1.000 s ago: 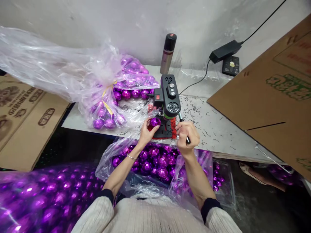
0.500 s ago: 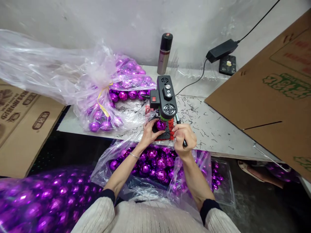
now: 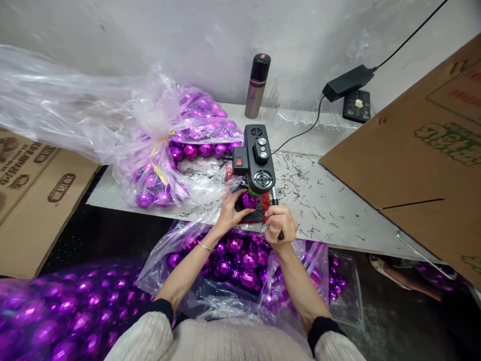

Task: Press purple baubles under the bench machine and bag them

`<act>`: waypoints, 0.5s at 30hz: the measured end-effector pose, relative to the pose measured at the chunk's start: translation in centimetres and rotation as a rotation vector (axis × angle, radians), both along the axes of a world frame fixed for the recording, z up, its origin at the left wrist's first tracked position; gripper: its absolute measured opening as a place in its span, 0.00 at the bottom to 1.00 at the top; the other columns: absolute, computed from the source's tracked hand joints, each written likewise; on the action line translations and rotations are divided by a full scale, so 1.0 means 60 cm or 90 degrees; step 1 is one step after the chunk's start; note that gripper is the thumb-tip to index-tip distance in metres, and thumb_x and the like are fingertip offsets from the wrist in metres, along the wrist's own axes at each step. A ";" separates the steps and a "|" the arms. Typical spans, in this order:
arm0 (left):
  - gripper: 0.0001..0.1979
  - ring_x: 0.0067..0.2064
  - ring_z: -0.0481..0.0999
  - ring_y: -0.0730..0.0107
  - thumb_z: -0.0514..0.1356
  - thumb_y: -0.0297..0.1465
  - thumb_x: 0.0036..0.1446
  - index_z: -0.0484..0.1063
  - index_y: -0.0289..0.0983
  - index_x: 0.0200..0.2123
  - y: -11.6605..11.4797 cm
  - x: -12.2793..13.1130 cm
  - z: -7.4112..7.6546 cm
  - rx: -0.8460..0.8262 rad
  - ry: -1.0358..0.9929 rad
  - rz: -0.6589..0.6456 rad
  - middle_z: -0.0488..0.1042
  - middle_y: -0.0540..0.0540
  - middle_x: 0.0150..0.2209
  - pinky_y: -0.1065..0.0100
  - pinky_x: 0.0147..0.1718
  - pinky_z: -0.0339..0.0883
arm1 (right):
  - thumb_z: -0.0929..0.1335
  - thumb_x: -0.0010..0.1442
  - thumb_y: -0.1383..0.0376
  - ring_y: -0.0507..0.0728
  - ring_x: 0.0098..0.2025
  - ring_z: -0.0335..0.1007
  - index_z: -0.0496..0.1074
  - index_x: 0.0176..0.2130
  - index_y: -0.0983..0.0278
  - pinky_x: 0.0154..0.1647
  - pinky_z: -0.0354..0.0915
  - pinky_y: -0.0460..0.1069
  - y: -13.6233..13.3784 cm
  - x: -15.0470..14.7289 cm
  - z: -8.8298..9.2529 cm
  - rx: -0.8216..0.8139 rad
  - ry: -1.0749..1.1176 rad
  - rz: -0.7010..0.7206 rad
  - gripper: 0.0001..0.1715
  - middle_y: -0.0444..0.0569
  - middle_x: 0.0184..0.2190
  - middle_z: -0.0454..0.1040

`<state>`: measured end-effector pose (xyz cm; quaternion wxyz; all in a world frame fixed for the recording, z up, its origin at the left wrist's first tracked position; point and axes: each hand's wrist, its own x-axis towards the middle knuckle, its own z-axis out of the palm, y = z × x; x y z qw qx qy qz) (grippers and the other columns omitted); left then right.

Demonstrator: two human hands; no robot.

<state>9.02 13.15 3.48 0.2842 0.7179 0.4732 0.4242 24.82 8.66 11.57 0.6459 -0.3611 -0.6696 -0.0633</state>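
Observation:
A shiny purple faceted ball (image 3: 249, 199) sits under the head of a black bench press machine (image 3: 259, 160), on its dark base plate (image 3: 257, 215). My left hand (image 3: 230, 210) holds the ball from the left, thumb and fingers curved round it. My right hand (image 3: 281, 223) is wrapped round the machine's lever (image 3: 274, 196), just right of the head. Below the table edge, an open plastic bag holds many loose purple balls (image 3: 248, 259). Where the ball meets the machine head is partly hidden.
A tied clear bag of purple balls (image 3: 165, 198) lies on the left of the table. A spray can (image 3: 257, 85) and a power adapter (image 3: 347, 82) are at the back. Cardboard boxes (image 3: 406, 150) flank the table. Black scraps litter its top (image 3: 311, 200).
My right hand and the lever's end have shifted slightly left, toward the machine. My left hand stays on the ball. The whole view has shifted a little.

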 end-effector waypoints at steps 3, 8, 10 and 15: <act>0.33 0.59 0.79 0.49 0.75 0.47 0.56 0.74 0.41 0.61 0.000 0.000 -0.002 0.001 -0.001 0.001 0.81 0.39 0.56 0.49 0.62 0.70 | 0.59 0.74 0.65 0.52 0.26 0.65 0.65 0.31 0.59 0.29 0.64 0.51 0.004 -0.003 -0.014 0.012 0.018 -0.001 0.17 0.44 0.28 0.72; 0.33 0.59 0.79 0.49 0.75 0.47 0.56 0.74 0.40 0.60 0.003 0.001 -0.002 0.007 -0.002 -0.010 0.81 0.38 0.56 0.49 0.61 0.70 | 0.58 0.75 0.64 0.52 0.26 0.67 0.64 0.31 0.59 0.30 0.66 0.52 0.007 -0.006 -0.029 0.019 0.043 -0.001 0.19 0.44 0.28 0.70; 0.33 0.59 0.79 0.48 0.75 0.46 0.56 0.74 0.40 0.60 0.003 0.000 -0.002 0.005 -0.004 -0.012 0.81 0.38 0.56 0.49 0.61 0.70 | 0.58 0.75 0.64 0.53 0.26 0.67 0.64 0.31 0.59 0.30 0.66 0.51 0.008 -0.006 -0.034 0.024 0.045 0.003 0.19 0.44 0.28 0.70; 0.33 0.59 0.80 0.48 0.76 0.44 0.55 0.74 0.40 0.60 0.005 0.003 -0.004 -0.006 -0.005 -0.001 0.81 0.38 0.56 0.49 0.61 0.71 | 0.59 0.75 0.64 0.52 0.26 0.67 0.64 0.30 0.59 0.28 0.66 0.50 0.011 -0.005 -0.027 0.034 -0.003 0.029 0.19 0.42 0.27 0.69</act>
